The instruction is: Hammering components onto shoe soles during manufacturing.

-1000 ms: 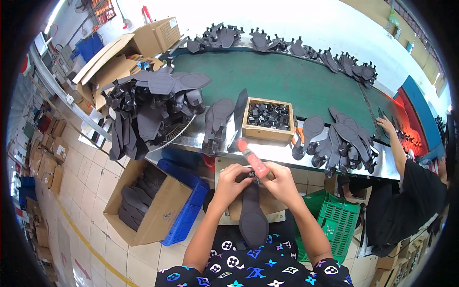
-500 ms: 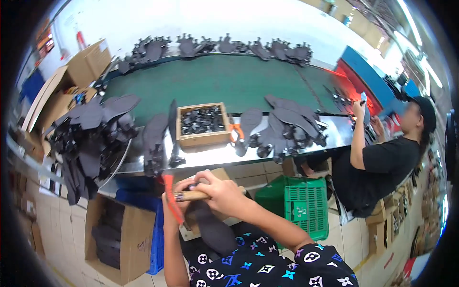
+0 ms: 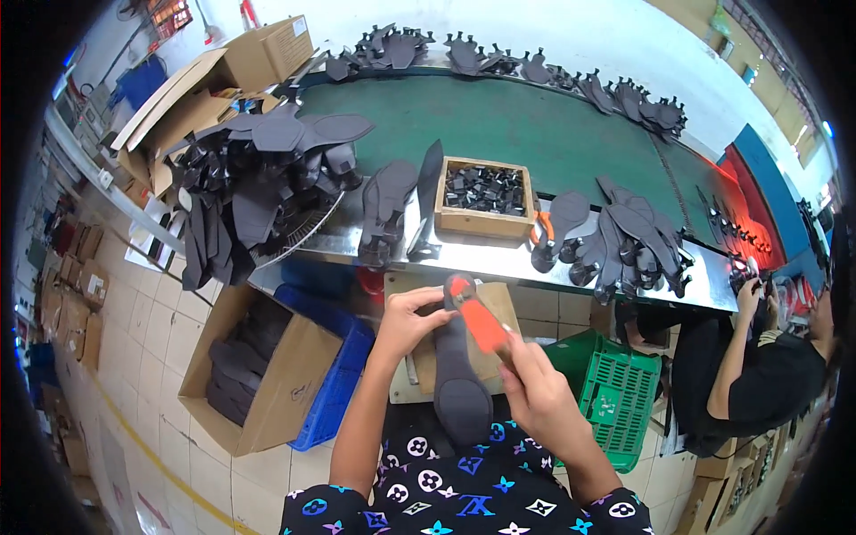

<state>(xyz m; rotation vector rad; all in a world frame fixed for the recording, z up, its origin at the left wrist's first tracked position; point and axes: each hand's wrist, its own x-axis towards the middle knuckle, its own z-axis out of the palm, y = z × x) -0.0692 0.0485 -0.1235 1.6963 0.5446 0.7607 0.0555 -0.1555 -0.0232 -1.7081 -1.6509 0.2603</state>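
Observation:
A dark grey shoe sole point(image 3: 464, 401) lies lengthwise before me, its wide toe end toward my body. My left hand point(image 3: 415, 318) is closed at its narrow heel end, thumb and fingertips against the edge; what lies between them is partly hidden. In my right hand point(image 3: 541, 392) is a hammer point(image 3: 484, 323) with an orange-red head and a wooden handle, gripped by the handle. The hammer's tip is over the heel end, close to my left fingertips. Beneath the sole is a pale work board point(image 3: 406, 385).
On the metal-edged bench are a wooden box point(image 3: 486, 225) of small black parts, orange-handled pliers point(image 3: 542, 234) and heeled soles point(image 3: 624, 236). A green conveyor belt point(image 3: 535, 116) runs behind. Beside me are a carton point(image 3: 294, 392) of soles and a green crate point(image 3: 620, 406). A co-worker point(image 3: 758, 366) sits at right.
The view has shifted, so the bench appears farther right. My hands have moved apart. The hammer has swung from beside my left hand to over the sole's heel end.

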